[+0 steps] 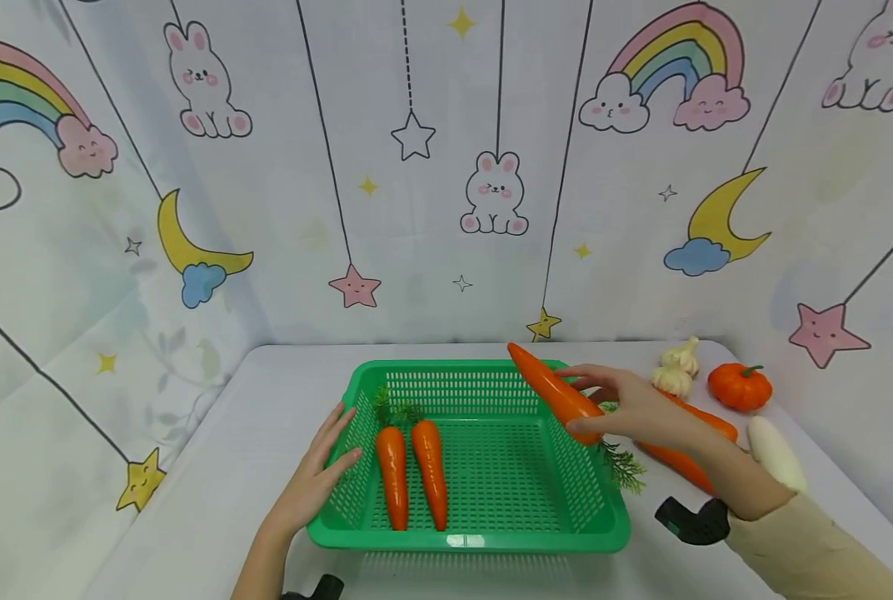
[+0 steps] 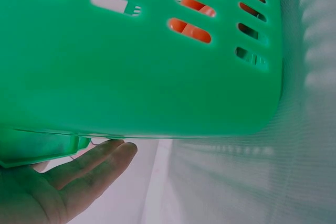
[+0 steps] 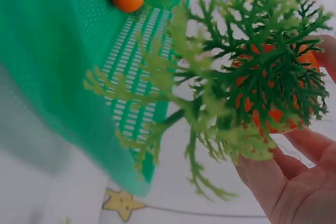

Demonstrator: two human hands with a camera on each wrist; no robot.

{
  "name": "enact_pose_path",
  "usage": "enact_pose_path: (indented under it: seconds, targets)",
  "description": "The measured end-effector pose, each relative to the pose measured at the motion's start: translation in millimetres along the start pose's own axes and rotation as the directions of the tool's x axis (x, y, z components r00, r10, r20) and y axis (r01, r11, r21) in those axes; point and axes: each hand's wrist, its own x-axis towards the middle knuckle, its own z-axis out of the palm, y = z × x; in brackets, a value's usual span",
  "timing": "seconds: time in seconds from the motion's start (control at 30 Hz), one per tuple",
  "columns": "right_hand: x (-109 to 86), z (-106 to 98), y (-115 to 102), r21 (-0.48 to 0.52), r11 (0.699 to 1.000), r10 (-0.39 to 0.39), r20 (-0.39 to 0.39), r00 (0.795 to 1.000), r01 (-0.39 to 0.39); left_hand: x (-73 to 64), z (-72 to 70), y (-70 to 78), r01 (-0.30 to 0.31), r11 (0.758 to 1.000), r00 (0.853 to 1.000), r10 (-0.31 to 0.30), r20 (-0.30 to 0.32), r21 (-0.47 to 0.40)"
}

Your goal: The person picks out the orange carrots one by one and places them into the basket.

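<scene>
My right hand (image 1: pixel 634 408) holds a carrot (image 1: pixel 544 387) between thumb and fingers over the right side of a green basket (image 1: pixel 469 542). Its tip slants up and left, and its feathery green top (image 3: pixel 210 93) hangs out past the basket's right rim. Inside, at the left, two more carrots lie side by side, one carrot (image 1: pixel 391 479) left of the other carrot (image 1: pixel 430 475), leaves toward the back. My left hand (image 1: pixel 315 479) rests at the basket's left rim, fingers extended. In the left wrist view, its fingers (image 2: pixel 94 174) lie against the outside of the green wall.
Right of the basket on the white table (image 1: pixel 244 442), more carrots (image 1: pixel 705 417) lie partly behind my right forearm. Near them are garlic bulbs (image 1: pixel 671 382), a small orange pumpkin (image 1: pixel 740 387) and a long white vegetable (image 1: pixel 776 452). A printed curtain (image 1: pixel 431 217) hangs behind.
</scene>
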Motion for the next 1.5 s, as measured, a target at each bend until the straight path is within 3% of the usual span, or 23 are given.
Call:
enact_pose_path:
  seconds: [0.2, 0.73, 1.3, 1.5]
  targets:
    - [20.5, 11, -11, 0.017, 0.999, -0.039, 0.041, 0.998, 0.039, 0.2, 0.1, 0.2, -0.005, 1.0, 1.0, 0.005, 0.001, -0.003]
    - [71.1, 50, -16, 0.073, 0.997, -0.029, 0.152, 0.988, 0.018, -0.4, -0.1, -0.4, 0.0, 1.0, 1.0, 0.0, -0.002, -0.001]
    - [104.1, 107, -6, 0.061, 0.998, 0.019, 0.236, 0.972, -0.035, 0.1, 0.7, -0.3, -0.007, 1.0, 1.0, 0.007, 0.0, 0.004]
    - [109.8, 123, -5, 0.073, 0.994, 0.053, 0.29, 0.956, -0.077, -0.2, 0.3, 0.6, -0.003, 1.0, 1.0, 0.003, -0.004, 0.007]
